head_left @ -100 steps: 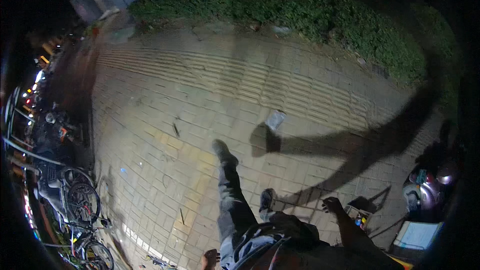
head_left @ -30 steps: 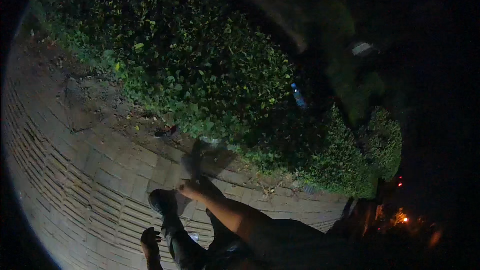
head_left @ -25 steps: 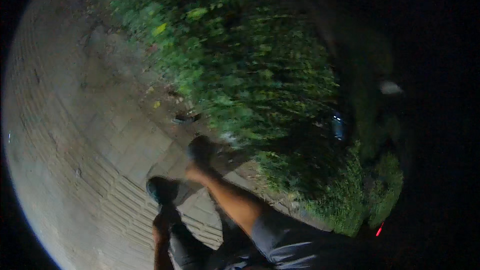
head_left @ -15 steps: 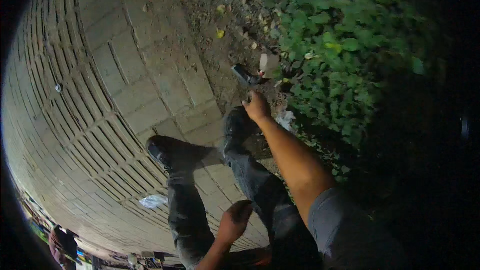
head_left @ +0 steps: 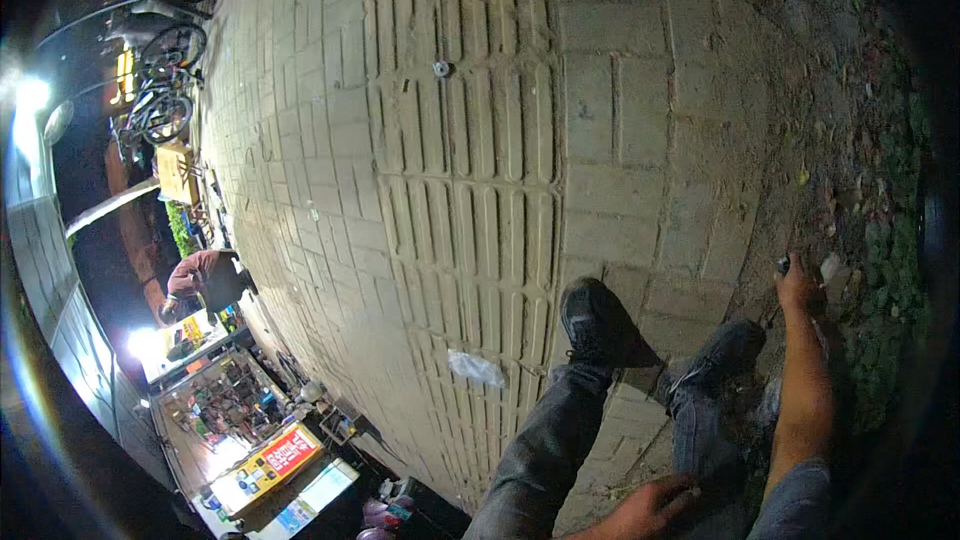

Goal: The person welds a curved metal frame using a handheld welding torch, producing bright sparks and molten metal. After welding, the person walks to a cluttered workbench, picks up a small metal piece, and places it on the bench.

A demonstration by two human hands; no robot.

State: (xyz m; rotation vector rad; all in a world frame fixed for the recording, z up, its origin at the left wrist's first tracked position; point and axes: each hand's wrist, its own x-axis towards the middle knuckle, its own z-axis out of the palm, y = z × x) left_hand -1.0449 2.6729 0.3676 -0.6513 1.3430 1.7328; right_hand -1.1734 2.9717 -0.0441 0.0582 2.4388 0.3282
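Note:
My right hand (head_left: 798, 288) reaches down to the dirt strip at the right, past my right shoe (head_left: 728, 345). Its fingers are closed around a small dark object (head_left: 783, 265); only one end shows, so its kind is unclear. Just right of that hand, a pale piece of litter (head_left: 832, 267) lies on the dirt. My left hand (head_left: 648, 508) is low in the picture beside my right trouser leg (head_left: 700, 435). Its fingers are curled together, and whatever may be in them is hidden. My left shoe (head_left: 595, 320) stands on the paving.
Ridged paving (head_left: 480, 130) runs along the walkway. A clear plastic bag (head_left: 476, 369) lies left of my left leg. Leafy plants (head_left: 880, 310) border the dirt. At the far left are bicycles (head_left: 165, 90), a bent-over person (head_left: 205, 280) and a lit stall of small goods (head_left: 225, 410).
My view has swung left, bringing the stall, person and bicycles into sight. The dark object lay on the dirt beyond my right hand; now that hand has closed on it.

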